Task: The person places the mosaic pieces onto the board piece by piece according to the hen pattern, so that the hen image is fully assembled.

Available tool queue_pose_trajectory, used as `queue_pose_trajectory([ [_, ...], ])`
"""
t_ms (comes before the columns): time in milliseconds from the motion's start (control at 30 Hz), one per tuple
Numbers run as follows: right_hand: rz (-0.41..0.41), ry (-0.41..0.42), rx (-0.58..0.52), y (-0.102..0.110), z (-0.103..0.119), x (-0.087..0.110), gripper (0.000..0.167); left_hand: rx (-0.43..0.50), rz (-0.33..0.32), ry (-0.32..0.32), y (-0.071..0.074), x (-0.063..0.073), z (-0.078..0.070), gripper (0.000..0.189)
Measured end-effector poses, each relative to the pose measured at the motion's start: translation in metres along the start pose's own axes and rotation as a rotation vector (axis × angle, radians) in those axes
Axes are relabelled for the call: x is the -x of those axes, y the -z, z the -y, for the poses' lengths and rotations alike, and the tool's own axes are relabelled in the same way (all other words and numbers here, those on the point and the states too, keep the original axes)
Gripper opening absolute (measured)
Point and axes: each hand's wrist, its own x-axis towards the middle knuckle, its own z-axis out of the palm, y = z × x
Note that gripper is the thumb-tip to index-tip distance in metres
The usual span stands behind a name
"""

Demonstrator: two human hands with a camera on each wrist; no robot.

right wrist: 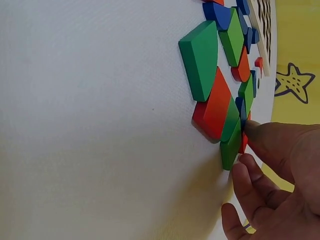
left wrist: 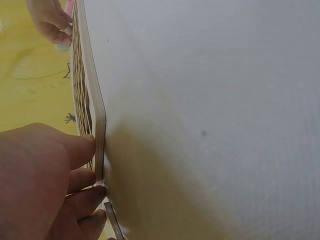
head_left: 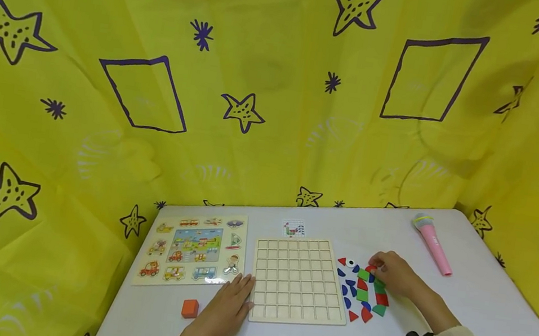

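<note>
Through my feed, my left hand (head_left: 229,302), fingers relaxed, touches the left edge of the pale, gridded wooden board (head_left: 299,283). Farther right, my right hand (head_left: 395,272) is at a smooth red piece (right wrist: 243,145); whether pinched, I can't tell.

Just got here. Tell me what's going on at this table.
A person's left hand touches the left edge of a pale grid board. Their right hand has its fingers at a red piece among coloured shapes lying right of the board; whether it grips that piece is unclear. A picture card lies beyond the board.
</note>
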Motion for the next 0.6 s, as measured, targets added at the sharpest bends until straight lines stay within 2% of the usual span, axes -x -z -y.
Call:
queue_pose_trajectory([
  [333, -0.056, 0.009, -0.005, -0.0036, -0.0073, -0.006, 0.021, -0.002, 0.008, 0.003, -0.0013, -0.0008, 0.0018, 0.058],
  [600, -0.07, 0.002, 0.0, -0.0081, -0.0101, -0.0091, 0.022, -0.004, 0.017, 0.01, -0.0026, -0.0013, 0.0023, 0.059],
])
